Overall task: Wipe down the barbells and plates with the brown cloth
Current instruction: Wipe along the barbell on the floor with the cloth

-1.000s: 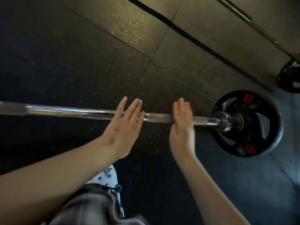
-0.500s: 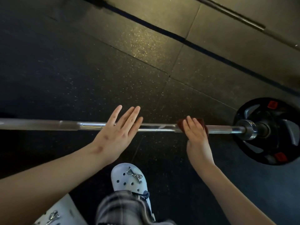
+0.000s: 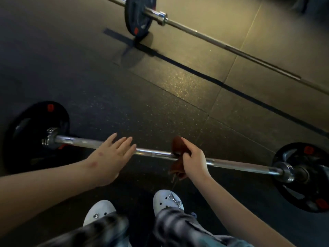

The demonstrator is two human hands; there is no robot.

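A chrome barbell (image 3: 231,163) lies on the dark gym floor in front of me, with a black plate (image 3: 35,132) on its left end and another black plate (image 3: 302,177) on its right end. My right hand (image 3: 194,159) grips the brown cloth (image 3: 178,154), which is wrapped over the middle of the bar. My left hand (image 3: 114,152) hovers flat over the bar to the left, fingers apart, holding nothing. A second barbell (image 3: 222,38) with a black plate (image 3: 138,16) lies farther back.
Rubber floor tiles (image 3: 160,97) with dark seams stretch between the two barbells. My white clogs (image 3: 167,200) and plaid trouser legs stand just behind the near bar.
The view has swung left and pulled back, so both ends of the near bar show. My right hand with the cloth has slid along the bar, and the cloth now hangs below it.
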